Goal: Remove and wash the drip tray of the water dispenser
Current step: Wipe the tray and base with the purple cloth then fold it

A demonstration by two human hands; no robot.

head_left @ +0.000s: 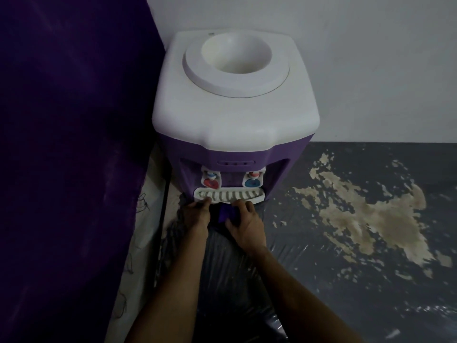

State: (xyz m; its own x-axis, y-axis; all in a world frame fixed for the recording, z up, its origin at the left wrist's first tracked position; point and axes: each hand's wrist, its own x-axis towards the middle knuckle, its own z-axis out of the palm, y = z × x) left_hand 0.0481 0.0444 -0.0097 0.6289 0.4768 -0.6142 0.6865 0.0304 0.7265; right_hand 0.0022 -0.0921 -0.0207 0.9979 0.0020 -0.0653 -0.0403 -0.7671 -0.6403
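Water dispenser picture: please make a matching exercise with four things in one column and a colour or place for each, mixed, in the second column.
Things:
1. drip tray
2. dispenser lid
3. left hand
4. floor

Descriptions:
A. dark grey, with pale worn patches
B. at the tray's left front edge
C. white, slotted, below the two taps
D. white, with a round empty well

Pairs: 1-C, 2-D, 3-B, 4-A

It looked like a plain room in a home: a water dispenser [235,115] stood on a worn, peeling floor [358,219] against a bare wall [371,58], beside a purple curtain [69,144].
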